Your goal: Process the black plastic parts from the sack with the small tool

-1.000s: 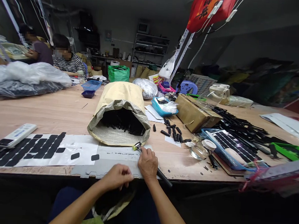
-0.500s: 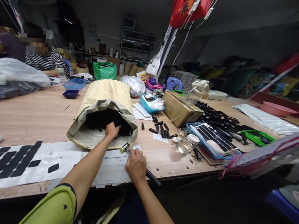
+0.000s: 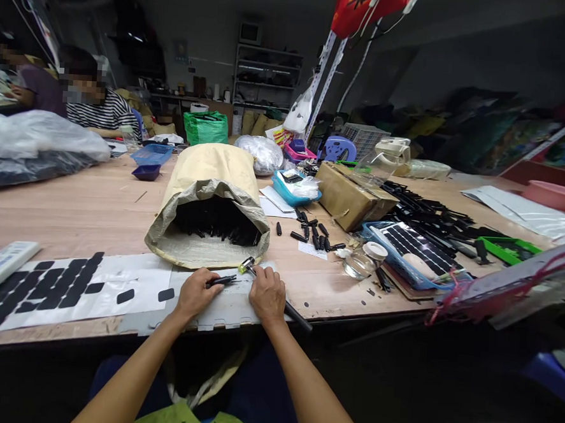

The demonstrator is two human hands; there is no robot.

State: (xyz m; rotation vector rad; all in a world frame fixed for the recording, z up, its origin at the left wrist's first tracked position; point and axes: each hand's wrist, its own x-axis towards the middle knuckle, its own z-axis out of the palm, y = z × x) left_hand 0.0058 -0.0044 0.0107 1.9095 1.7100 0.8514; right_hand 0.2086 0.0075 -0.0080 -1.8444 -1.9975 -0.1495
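My left hand (image 3: 196,293) is closed on a slim black plastic part (image 3: 221,280), holding it flat over the grey sheet (image 3: 219,310) at the table's near edge. My right hand (image 3: 266,295) grips the black handle of a small hammer (image 3: 247,265), its yellow-tipped head resting just right of the black part. Directly behind both hands lies an open woven sack (image 3: 210,201) on its side, full of similar black parts.
White sheets with black pads (image 3: 62,284) and a remote control (image 3: 1,264) lie to the left. Loose black parts (image 3: 314,232), a glass jar (image 3: 356,265), a solar panel (image 3: 409,248) and a cardboard box (image 3: 353,200) crowd the right. Two people sit at the far left.
My left hand went into the sack, came back with a black part and set it down beside the hammer head. My right hand kept hold of the hammer.
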